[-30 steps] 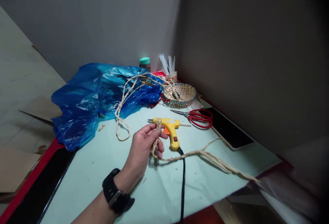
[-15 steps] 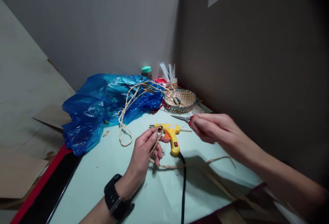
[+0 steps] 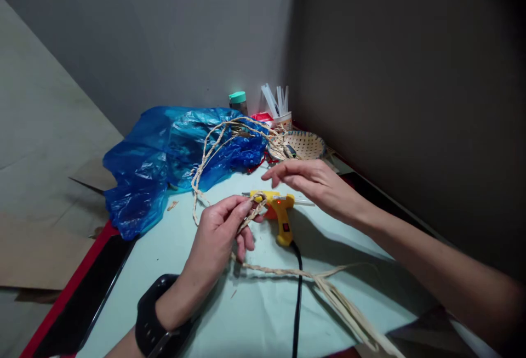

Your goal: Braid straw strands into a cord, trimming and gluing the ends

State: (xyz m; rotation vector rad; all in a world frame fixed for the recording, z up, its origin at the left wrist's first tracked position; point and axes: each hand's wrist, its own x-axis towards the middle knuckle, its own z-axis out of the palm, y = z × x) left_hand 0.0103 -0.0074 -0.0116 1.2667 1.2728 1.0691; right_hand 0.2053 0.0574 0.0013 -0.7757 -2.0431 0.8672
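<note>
My left hand (image 3: 219, 234) pinches the end of a braided straw cord (image 3: 283, 273) between thumb and fingers, just left of a yellow glue gun (image 3: 280, 210). The cord trails right across the pale green table cover (image 3: 255, 314) and frays into loose strands near the front edge. My right hand (image 3: 312, 182) hovers above the glue gun with fingers stretched out and nothing in it. The gun lies on the cover with its black cable (image 3: 296, 303) running toward me and a red light lit on it.
A crumpled blue plastic bag (image 3: 164, 155) lies at the back left with another braided cord (image 3: 209, 152) draped over it. A small woven basket (image 3: 302, 145), a cup of glue sticks (image 3: 279, 107) and a green-capped bottle (image 3: 238, 100) stand in the corner. Walls close in behind and right.
My right hand came into view from the right and moved left to hover over the glue gun, covering the red scissors. My left hand kept its pinch on the cord.
</note>
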